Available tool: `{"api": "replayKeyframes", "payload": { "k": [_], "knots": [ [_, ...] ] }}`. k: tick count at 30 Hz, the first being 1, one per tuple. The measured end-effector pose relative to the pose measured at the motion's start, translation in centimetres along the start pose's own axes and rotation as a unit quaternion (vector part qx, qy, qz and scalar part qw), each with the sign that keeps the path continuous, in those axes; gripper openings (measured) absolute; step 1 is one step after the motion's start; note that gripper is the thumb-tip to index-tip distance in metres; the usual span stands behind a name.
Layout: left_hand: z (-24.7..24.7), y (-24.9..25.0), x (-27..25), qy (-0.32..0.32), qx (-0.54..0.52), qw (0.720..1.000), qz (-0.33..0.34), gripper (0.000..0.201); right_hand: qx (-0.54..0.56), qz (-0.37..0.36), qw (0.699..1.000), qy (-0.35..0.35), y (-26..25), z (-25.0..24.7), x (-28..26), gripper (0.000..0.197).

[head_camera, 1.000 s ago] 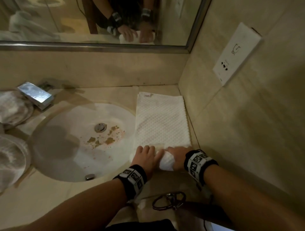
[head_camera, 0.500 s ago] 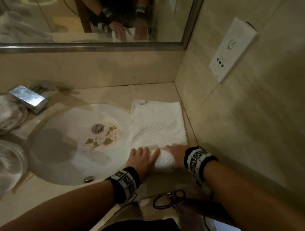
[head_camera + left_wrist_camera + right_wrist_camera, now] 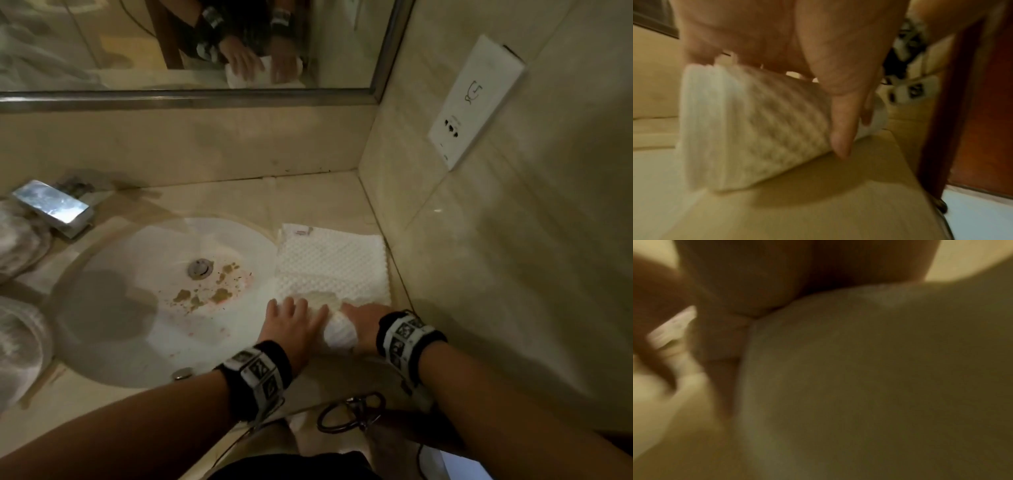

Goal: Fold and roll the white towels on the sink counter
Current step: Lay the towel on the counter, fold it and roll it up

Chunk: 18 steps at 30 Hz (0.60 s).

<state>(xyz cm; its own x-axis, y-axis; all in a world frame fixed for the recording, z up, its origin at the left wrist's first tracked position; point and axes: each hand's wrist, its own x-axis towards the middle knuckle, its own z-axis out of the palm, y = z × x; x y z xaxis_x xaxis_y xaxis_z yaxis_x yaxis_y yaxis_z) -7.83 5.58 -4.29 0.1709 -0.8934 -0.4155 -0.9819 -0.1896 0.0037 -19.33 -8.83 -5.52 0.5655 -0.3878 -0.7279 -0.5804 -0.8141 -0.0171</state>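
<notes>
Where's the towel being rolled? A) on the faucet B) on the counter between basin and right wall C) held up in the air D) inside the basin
B: the white towel lies flat on the counter, right of the basin, with both hands on its rolled near end.

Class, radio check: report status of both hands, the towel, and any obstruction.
Left hand and right hand flat on the roll. White towel part rolled, far end flat on the counter. Side wall close at right; nothing on the towel ahead.

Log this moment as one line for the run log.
step: rolling towel | left hand: flat on roll | right hand: on roll | place: counter right of sink | rolled: near end only
</notes>
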Motion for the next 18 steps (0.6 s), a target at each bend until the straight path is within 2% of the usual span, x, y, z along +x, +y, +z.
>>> {"api": "replayKeyframes", "payload": {
  "k": [2,3,5,8,10,11,13,15,17,18],
  "knots": [
    [0.6,0.5,-0.6,-0.001,0.024,1.000,0.019,0.083,-0.001,0.005,0.998,-0.063,0.4,-0.6,0.0,0.113],
    [0.5,0.4,-0.4,-0.008,0.003,1.000,0.024,0.077,-0.022,0.009,0.998,-0.066,0.4,-0.6,-0.2,0.115],
    [-0.3,-0.5,0.9,-0.015,-0.068,0.997,0.027,0.068,-0.065,0.014,0.998,-0.009,-0.2,-0.4,-1.1,0.109],
    [-2.2,-2.0,2.9,-0.101,-0.142,0.984,0.022,0.081,-0.106,0.013,0.989,0.100,-1.2,1.3,-2.7,0.101],
    [-2.9,-2.3,3.5,-0.154,-0.137,0.978,0.022,0.091,-0.107,0.006,0.984,0.140,-1.3,2.3,-2.6,0.098],
    [-3.1,-2.3,3.5,-0.155,-0.125,0.980,0.017,0.091,-0.097,0.002,0.985,0.143,-1.1,2.1,-2.4,0.096],
    [-2.5,-1.6,2.8,-0.096,-0.081,0.992,0.011,0.089,-0.055,-0.004,0.993,0.103,-0.8,1.1,-1.6,0.096],
    [-1.2,-0.6,1.5,-0.024,-0.013,0.999,0.024,0.092,0.004,-0.002,1.000,0.027,-0.3,-0.4,-1.0,0.101],
    [0.0,0.1,0.9,-0.009,0.024,0.999,0.033,0.092,0.036,-0.004,0.999,-0.021,-0.3,-1.4,-0.9,0.102],
    [0.0,0.1,1.0,-0.013,0.026,0.999,0.031,0.086,0.032,-0.007,0.999,-0.018,-0.4,-1.5,-1.1,0.102]
  ]
}}
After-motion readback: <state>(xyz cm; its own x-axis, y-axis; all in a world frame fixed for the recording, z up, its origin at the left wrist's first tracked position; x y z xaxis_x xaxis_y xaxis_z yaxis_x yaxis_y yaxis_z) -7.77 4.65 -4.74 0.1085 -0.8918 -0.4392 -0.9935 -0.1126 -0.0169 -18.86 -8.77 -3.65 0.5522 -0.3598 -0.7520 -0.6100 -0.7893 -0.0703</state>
